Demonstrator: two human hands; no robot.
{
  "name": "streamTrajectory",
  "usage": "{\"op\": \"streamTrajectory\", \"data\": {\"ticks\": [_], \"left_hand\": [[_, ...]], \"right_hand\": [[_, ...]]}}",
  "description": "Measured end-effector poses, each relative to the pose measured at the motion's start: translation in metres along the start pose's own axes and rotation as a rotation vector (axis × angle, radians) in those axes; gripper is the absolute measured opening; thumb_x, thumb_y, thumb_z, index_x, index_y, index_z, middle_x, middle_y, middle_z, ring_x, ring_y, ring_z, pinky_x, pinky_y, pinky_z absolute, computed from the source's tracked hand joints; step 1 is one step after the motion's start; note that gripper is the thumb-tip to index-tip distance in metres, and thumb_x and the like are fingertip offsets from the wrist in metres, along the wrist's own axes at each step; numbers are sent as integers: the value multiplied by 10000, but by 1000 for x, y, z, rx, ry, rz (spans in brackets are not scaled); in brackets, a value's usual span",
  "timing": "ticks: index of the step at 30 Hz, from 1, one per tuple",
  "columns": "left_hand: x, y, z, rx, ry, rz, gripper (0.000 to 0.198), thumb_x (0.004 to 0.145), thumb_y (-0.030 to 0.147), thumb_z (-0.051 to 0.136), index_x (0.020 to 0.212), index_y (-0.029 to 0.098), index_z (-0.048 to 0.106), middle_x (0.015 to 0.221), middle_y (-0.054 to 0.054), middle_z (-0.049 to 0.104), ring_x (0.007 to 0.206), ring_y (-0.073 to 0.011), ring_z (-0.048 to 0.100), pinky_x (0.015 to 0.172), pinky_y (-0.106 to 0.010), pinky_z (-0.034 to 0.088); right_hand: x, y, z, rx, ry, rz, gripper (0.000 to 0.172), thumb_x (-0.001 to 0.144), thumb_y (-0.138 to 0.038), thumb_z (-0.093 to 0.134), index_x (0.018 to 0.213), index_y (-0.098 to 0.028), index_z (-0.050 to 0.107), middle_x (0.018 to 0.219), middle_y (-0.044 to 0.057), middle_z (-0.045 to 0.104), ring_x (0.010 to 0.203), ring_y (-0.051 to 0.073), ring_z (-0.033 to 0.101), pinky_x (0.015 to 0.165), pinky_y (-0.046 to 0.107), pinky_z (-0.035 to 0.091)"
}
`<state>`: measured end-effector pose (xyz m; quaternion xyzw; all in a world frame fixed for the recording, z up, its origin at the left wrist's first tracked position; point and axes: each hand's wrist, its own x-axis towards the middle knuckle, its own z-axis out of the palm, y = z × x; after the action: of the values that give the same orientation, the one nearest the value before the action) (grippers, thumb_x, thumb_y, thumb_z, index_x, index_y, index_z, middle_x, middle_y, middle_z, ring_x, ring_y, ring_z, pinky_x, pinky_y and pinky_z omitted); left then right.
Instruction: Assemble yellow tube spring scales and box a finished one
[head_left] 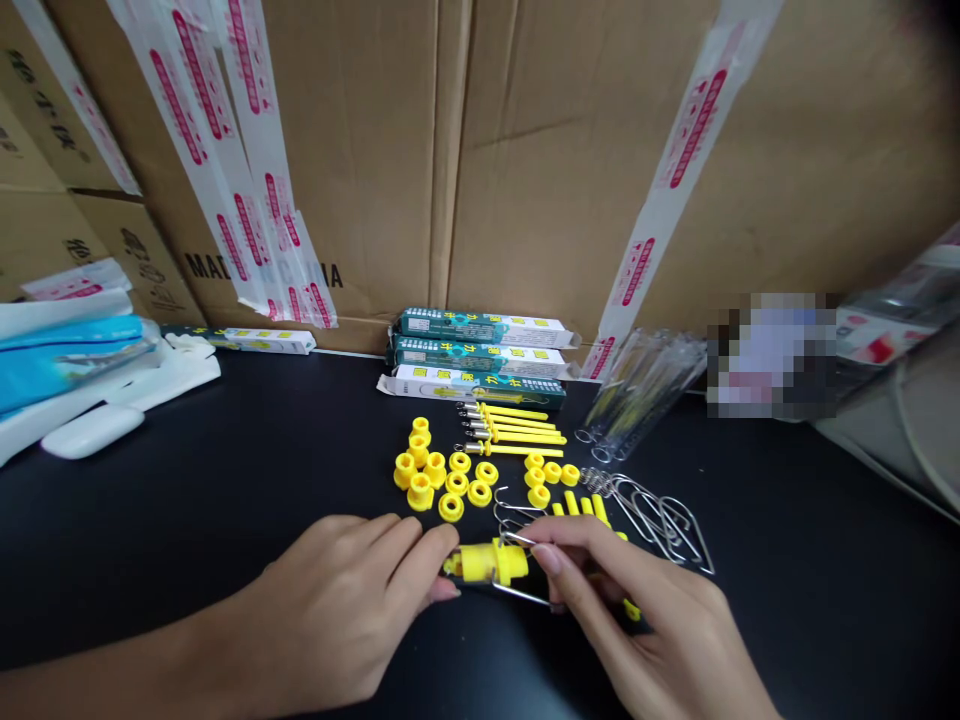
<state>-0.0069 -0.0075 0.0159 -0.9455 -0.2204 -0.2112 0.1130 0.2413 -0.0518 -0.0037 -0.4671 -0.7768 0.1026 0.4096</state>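
Observation:
Between my two hands lies a yellow plastic fitting [484, 563], roughly level, its left end between the fingers of my left hand [367, 600]. The fingers of my right hand [600, 590] are pinched on a bent metal wire [525, 594] whose arms reach to the collar of the fitting. Just behind the hands are yellow rings [451, 507], flanged yellow caps [420, 490], short yellow pegs [585, 503] and small yellow bushings [538, 496]. My right hand partly covers some of the yellow pieces.
Yellow rods with metal ends [521, 437] lie before stacked small boxes [480, 358]. Clear tubes [637, 390] and wire hooks [664, 520] are on the right. A white case [93, 431] and blue packet [67, 360] sit left. Cardboard [360, 150] stands behind the black table [247, 480].

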Motion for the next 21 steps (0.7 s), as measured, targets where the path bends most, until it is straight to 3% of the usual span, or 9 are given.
{"op": "streamTrajectory", "data": {"ticks": [5,10,13,18,21], "left_hand": [[1,2,0,13,8,0,412,1144,221,202,1076,151,602,739,-3,723,569,-175,698,473,-335,438],[3,5,1,40,35,-32,431,1143,263,190,963,201,577,713,12,704,540,-179,677,476,-344,417],[3,4,3,77,46,-42,439,1150,335,178,963,212,556,683,28,676,524,-170,664,489,-330,423],[3,4,4,117,75,-13,400,1152,327,227,988,193,565,687,31,685,538,-168,662,480,-330,397],[3,4,4,117,110,0,370,1148,313,279,985,178,583,687,28,692,537,-169,659,480,-335,394]], "right_hand": [[0,-2,-1,4,-32,-16,126,1021,-186,593,1087,-243,684,875,-46,783,556,74,670,697,124,585],[2,-4,0,39,-40,7,58,1021,-206,598,1012,-234,648,777,-55,727,544,69,660,582,111,533],[2,-6,-1,98,-57,37,63,1029,-227,592,999,-250,642,799,-53,730,586,72,682,591,108,531],[2,-11,-7,257,-30,128,78,994,-248,646,932,-285,676,813,-45,729,723,108,716,712,143,562],[4,-14,-10,418,-23,253,95,971,-291,684,880,-294,707,812,-38,729,739,120,705,696,148,558]]}}
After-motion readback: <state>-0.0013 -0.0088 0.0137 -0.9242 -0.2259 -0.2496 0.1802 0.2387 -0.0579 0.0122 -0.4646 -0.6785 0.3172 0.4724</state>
